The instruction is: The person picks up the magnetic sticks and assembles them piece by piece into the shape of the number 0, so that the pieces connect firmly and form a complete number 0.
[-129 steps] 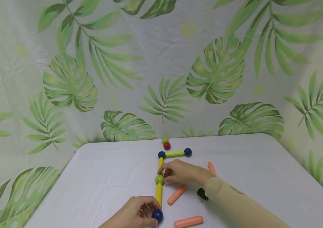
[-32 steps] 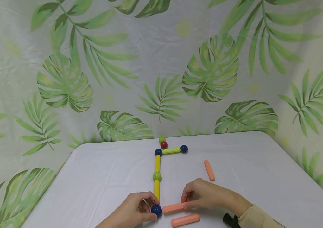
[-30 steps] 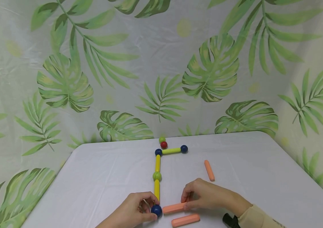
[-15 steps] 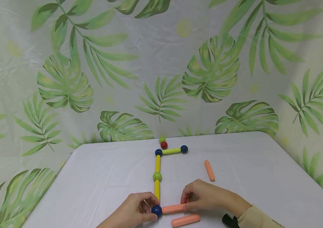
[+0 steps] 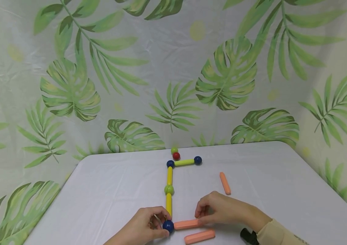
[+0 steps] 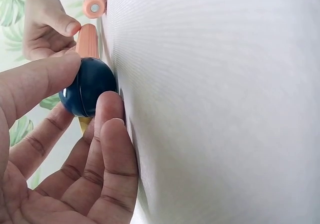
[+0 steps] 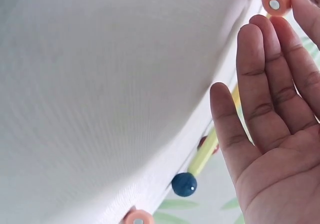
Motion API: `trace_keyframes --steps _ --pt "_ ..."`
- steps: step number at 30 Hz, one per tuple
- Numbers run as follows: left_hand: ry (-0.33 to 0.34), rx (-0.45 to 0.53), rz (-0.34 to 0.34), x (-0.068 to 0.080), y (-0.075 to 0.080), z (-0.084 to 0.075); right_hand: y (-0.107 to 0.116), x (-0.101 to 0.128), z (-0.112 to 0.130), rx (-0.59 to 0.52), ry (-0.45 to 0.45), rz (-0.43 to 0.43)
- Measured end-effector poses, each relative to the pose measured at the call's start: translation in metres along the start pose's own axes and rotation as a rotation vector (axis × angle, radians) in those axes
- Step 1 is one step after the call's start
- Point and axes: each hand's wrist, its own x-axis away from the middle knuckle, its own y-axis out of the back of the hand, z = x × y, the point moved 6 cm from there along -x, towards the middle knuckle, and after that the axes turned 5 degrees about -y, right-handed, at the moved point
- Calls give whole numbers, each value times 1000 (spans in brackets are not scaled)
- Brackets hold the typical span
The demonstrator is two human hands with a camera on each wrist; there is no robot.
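Note:
My left hand (image 5: 144,224) pinches a dark blue ball (image 5: 168,226) between thumb and fingers at the near end of a line of magnetic pieces. A yellow rod (image 5: 168,206) runs from that ball to a green ball (image 5: 169,190). To the right, my right hand (image 5: 222,211) pinches the far end of an orange magnetic rod (image 5: 186,224) with thumb and fingertips. Its other end meets the blue ball, as the left wrist view also shows with the orange rod (image 6: 87,41) against the blue ball (image 6: 89,87).
Beyond the green ball, another yellow rod (image 5: 169,175) leads to a blue ball (image 5: 170,164), a lime rod (image 5: 184,162) and another blue ball (image 5: 198,160). Red (image 5: 176,156) and green balls (image 5: 174,150) sit behind. Loose orange rods lie near (image 5: 199,237) and farther right (image 5: 225,183).
My right hand has left the green ball and taken hold of an orange rod, bringing it to the near blue ball. The small gap between rod and ball has closed; my left hand stays put.

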Motion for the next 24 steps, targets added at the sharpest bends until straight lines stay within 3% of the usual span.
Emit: trace_keyframes --steps 9,24 --pt "20 2 -14 2 2 5 14 -3 -2 29 15 -35" --pt "34 -8 -25 0 1 6 83 -26 -1 127 25 -215"
